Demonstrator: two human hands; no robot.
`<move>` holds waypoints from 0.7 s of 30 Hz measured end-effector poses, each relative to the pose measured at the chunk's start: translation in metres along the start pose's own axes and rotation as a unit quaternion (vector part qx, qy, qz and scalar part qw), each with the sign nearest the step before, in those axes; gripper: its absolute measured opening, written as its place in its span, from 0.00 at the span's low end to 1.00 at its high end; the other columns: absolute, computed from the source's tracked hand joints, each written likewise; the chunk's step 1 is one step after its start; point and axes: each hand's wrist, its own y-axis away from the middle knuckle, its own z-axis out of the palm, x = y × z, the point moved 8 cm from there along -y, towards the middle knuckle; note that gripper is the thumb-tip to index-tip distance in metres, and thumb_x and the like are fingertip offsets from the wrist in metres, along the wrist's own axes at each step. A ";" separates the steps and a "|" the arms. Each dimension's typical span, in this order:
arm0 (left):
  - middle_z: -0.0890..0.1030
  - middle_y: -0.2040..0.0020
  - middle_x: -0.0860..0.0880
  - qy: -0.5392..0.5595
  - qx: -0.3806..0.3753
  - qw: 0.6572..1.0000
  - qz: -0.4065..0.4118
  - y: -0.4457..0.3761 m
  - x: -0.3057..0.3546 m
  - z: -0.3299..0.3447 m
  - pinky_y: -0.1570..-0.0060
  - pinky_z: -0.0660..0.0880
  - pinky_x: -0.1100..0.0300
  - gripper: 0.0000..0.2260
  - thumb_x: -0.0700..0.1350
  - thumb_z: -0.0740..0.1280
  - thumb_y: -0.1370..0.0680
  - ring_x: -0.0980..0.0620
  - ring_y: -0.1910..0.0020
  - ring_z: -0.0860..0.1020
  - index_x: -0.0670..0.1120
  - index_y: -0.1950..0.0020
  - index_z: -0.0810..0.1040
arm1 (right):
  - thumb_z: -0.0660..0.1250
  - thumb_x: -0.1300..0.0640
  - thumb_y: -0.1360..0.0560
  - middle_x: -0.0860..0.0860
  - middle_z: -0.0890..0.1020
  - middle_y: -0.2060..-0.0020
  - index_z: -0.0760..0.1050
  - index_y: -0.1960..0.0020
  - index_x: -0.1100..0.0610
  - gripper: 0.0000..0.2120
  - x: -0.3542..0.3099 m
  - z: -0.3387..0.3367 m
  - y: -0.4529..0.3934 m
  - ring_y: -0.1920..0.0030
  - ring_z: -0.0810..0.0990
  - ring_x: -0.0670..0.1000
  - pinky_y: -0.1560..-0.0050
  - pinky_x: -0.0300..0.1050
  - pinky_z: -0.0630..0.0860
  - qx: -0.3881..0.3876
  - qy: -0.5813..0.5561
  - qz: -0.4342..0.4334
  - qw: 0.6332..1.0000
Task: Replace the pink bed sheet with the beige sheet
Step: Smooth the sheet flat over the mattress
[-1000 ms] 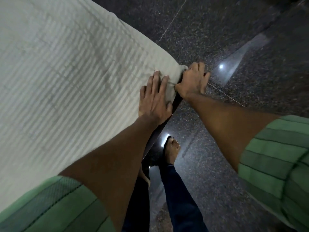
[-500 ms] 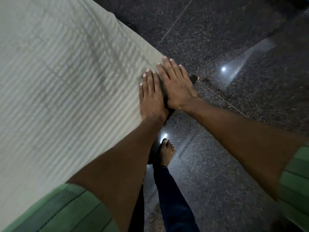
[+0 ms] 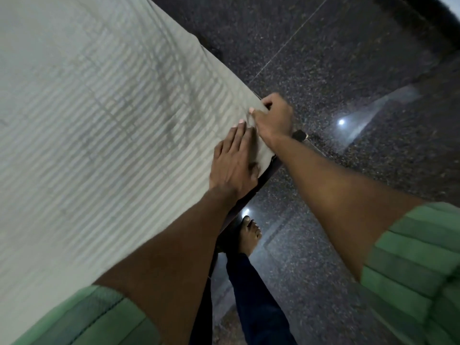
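Left hand (image 3: 234, 160) flat, right hand (image 3: 273, 118) curled

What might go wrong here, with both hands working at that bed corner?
The right hand pinches the beige sheet just at its corner edge, so the cloth may slip out before it is tucked. The left hand only presses flat, so a hard pull may drag wrinkles across. The bare foot stands on glossy floor, perhaps slippery.

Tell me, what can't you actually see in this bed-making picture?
- Sheet corner, head view: the right hand curls over it, so whether it is tucked cannot be told.
- Mattress: the sheet covers it all.
- Bed frame: only a dark sliver shows beneath the left hand.
- Rest of the bed: cut off by the left and top edges.
- Pink sheet: nowhere in view.
- Dark object by the right wrist: too small to identify.
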 end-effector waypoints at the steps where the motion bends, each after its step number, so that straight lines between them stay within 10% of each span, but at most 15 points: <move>1: 0.48 0.15 0.47 0.001 0.001 1.000 -0.003 -0.001 0.001 0.001 0.21 0.55 0.46 0.41 0.53 0.67 0.24 0.47 0.17 0.48 0.47 0.16 0.50 | 0.74 0.51 0.27 0.47 0.83 0.57 0.78 0.57 0.49 0.06 0.001 -0.001 -0.005 0.53 0.82 0.52 0.48 0.51 0.80 0.010 -0.011 0.013 1.000; 8: 0.48 0.15 0.46 0.004 0.018 1.000 -0.006 -0.003 0.004 0.004 0.21 0.56 0.46 0.43 0.52 0.69 0.27 0.47 0.17 0.49 0.48 0.17 0.52 | 0.76 0.57 0.27 0.44 0.82 0.65 0.81 0.59 0.57 0.05 0.006 -0.013 -0.032 0.63 0.80 0.44 0.55 0.41 0.78 0.012 -0.038 0.032 0.999; 14: 0.46 0.15 0.48 -0.003 -0.001 1.000 0.004 -0.006 0.000 0.005 0.22 0.56 0.45 0.45 0.56 0.68 0.28 0.48 0.17 0.47 0.49 0.16 0.50 | 0.70 0.55 0.24 0.54 0.86 0.49 0.83 0.52 0.54 0.04 0.009 -0.014 -0.042 0.46 0.84 0.56 0.50 0.42 0.76 0.021 0.047 0.089 0.995; 21: 0.36 0.16 0.47 -0.073 -0.039 0.996 -0.010 -0.006 0.001 0.010 0.20 0.51 0.45 0.53 0.56 0.71 0.29 0.47 0.17 0.39 0.47 0.16 0.39 | 0.63 0.61 0.29 0.53 0.78 0.40 0.75 0.38 0.55 0.19 -0.016 -0.022 0.009 0.39 0.75 0.56 0.36 0.55 0.72 0.008 0.156 -0.242 0.958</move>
